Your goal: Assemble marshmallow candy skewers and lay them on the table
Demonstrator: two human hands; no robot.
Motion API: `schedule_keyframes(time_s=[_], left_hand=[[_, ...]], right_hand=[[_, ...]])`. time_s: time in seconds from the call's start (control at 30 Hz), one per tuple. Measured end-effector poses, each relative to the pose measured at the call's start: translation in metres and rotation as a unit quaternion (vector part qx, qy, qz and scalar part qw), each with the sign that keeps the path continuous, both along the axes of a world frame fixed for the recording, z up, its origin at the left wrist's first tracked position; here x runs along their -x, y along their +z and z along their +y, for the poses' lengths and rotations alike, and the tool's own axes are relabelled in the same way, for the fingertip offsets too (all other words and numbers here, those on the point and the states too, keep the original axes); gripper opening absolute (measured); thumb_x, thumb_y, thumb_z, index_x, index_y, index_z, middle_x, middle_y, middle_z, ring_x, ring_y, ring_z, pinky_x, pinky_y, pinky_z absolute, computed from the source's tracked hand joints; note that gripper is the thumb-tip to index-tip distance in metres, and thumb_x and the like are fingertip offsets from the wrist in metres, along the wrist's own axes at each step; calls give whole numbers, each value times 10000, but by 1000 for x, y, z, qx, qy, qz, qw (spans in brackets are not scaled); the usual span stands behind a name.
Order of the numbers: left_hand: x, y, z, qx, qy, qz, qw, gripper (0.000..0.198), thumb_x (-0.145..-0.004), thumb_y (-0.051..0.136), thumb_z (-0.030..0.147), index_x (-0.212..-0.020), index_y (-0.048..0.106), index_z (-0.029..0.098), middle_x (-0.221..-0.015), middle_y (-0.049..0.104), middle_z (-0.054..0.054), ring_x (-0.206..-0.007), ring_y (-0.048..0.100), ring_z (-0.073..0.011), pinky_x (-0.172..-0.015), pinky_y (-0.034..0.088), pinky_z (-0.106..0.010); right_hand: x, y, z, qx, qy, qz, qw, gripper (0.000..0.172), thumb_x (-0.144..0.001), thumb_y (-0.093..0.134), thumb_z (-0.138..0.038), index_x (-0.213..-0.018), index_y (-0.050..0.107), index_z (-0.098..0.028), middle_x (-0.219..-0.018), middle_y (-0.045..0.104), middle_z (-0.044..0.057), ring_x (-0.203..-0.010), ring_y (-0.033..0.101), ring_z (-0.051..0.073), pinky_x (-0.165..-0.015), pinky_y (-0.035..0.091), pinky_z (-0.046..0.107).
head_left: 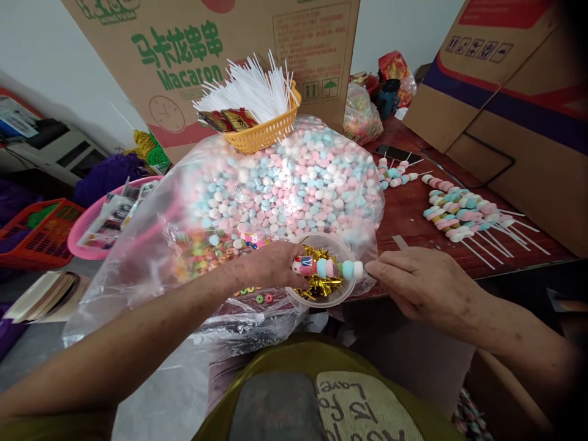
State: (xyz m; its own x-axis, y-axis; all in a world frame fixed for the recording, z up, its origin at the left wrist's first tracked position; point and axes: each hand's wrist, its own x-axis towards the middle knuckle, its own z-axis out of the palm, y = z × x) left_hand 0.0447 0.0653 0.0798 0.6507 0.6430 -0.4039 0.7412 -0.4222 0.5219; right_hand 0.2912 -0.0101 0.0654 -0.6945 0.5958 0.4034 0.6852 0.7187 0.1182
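Note:
A marshmallow skewer [324, 268] in pink, blue, green and white lies level above a clear plastic bowl [350, 290]. My left hand [274, 263] is closed around its left end, where a shiny red, white and blue piece shows at the fingertips. My right hand [425, 283] is pinched at the other end, beside the white marshmallow; the stick there is hidden by the fingers. Gold tinsel [321, 288] fills the bowl beneath. Small ring candies [264, 298] lie by my left wrist.
A large clear bag of pastel marshmallows [294, 177] covers the table's middle. On it sits a yellow basket [264, 136] of white sticks [261, 92]. Finished skewers [463, 211] lie at right. Cardboard boxes [257, 37] stand behind and at right. A pink basin [82, 236] is at left.

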Motion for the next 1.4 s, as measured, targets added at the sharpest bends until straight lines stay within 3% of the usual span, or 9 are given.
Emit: schedule_keyframes(time_s=[0.3,0.53,0.73,0.87,1.03,1.13,1.23,1.33,1.4], left_hand=[[-15,-20,-11,-236,1,93,967,294,-748,637,464,-855,601,193,-632,606,-32,-615,577,-207,-499,339,-268],[-9,-4,-6,-113,-21,37,993,361,-641,743,445,-865,605,198,-727,650,11,-619,565,-150,-503,341,-234],[-30,-9,-14,-37,-47,-16,998,256,-685,724,369,-858,635,202,-784,673,23,-741,615,-166,-584,406,-232],[-27,0,-8,-21,-57,-45,997,618,-625,771,421,-1152,545,190,-1015,673,-39,-906,626,-216,-699,462,-265],[4,15,-9,-215,-43,47,974,884,-663,739,495,-1368,345,138,-1123,640,-155,-1018,594,-307,-896,420,-425],[11,3,-19,-309,12,128,942,568,-798,629,320,-1290,442,105,-1036,670,-169,-981,611,-316,-888,413,-463],[15,-9,-22,-246,45,116,961,223,-851,517,234,-1044,597,158,-902,697,-109,-833,642,-253,-714,469,-364],[22,-9,-16,-40,2,-35,999,146,-815,586,282,-938,626,213,-856,704,-14,-744,632,-166,-647,472,-271],[25,-6,-12,95,-10,-115,989,191,-783,630,274,-968,632,228,-868,706,16,-727,622,-133,-645,478,-241]], right_hand=[[10,-3,2,86,-54,59,993,169,-837,437,-110,-859,584,-189,-756,603,36,-653,524,141,-562,307,247],[11,3,5,14,30,-65,997,222,-786,416,-31,-808,582,-177,-659,561,17,-578,458,146,-579,233,304],[35,-13,12,76,23,-19,997,165,-743,466,-81,-819,584,-167,-685,568,19,-580,460,145,-529,217,283],[39,-21,23,115,56,6,992,102,-752,489,-119,-769,577,-168,-686,584,17,-579,474,133,-513,245,267],[21,-10,27,150,-23,82,985,223,-896,395,-176,-742,556,-169,-658,559,12,-597,492,118,-532,292,242],[20,-5,25,222,-26,155,962,272,-934,397,-238,-712,538,-168,-614,541,-12,-563,478,92,-527,315,212],[19,-4,22,198,-9,139,970,259,-935,389,-216,-751,566,-171,-634,559,-6,-585,489,95,-547,327,215],[15,-2,21,36,11,32,999,213,-898,405,-138,-814,597,-178,-681,594,25,-639,492,130,-592,312,272],[13,0,21,-54,42,-21,997,185,-888,426,-118,-894,603,-171,-715,616,36,-650,477,147,-605,299,305]])
